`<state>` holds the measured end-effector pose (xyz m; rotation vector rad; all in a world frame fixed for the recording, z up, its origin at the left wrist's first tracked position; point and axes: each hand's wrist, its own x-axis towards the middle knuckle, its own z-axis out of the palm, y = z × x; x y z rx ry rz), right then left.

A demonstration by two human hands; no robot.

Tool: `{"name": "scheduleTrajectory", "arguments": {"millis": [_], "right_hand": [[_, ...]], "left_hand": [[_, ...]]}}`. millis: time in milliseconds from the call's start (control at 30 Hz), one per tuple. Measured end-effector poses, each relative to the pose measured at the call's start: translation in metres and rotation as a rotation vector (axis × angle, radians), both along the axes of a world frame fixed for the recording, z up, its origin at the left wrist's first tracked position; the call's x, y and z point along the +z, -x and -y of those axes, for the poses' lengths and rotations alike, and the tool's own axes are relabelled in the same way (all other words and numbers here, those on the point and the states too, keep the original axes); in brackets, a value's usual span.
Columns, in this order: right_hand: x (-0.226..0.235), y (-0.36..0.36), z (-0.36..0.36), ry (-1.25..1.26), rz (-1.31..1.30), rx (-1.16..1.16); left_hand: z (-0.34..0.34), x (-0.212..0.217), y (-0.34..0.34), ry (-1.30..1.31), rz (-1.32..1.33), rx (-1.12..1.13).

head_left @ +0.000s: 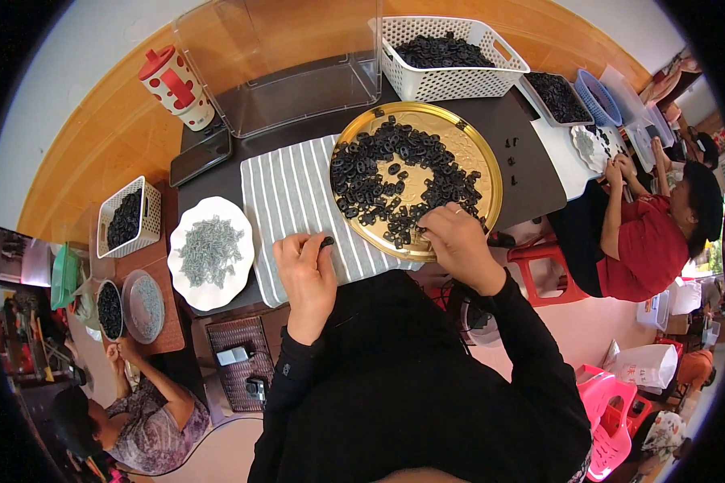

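My left hand (304, 270) is above the near edge of a grey-and-white striped cloth (286, 189), pinching a small black plastic piece (327, 241) between thumb and forefinger. Over the near right part of a round gold tray (498, 173), my right hand (457, 241) has its fingertips closed down among many small black plastic pieces (362, 181). Those fingers hide whatever is between them. The black pieces form a loose ring on the tray. To the left, a white scalloped plate (209, 299) bears a heap of small silvery metal parts (209, 251).
Behind the tray stand a white perforated basket (451, 83) of black pieces and a clear plastic box (278, 113). A phone (201, 158) and a red-and-white dotted tumbler (177, 90) are at the back left. Co-workers sit right (644, 233) and lower left (145, 410). A red stool (544, 270) stands right.
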<state>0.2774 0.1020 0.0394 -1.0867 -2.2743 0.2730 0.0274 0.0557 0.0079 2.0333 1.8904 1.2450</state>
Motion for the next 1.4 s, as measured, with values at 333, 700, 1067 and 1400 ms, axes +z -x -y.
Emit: {"name": "scheduleTrajectory", "arguments": {"millis": [333,700,1067,1400], "right_hand": [[0.002,0.012,0.004,-0.193,0.283,-0.001],[-0.004,0.004,-0.012,0.123,0.076,-0.014],[0.002,-0.011,-0.015,0.566,-0.353,0.054],[-0.015,-0.023,0.010,0.497,-0.827,-0.022]], "left_hand": [[0.003,0.001,0.004,-0.060,0.052,0.006],[-0.002,0.025,-0.048,-0.052,0.122,-0.366],[-0.015,0.024,-0.063,0.037,0.180,-0.409],[-0.015,0.039,-0.070,0.226,-0.222,-0.500]]}}
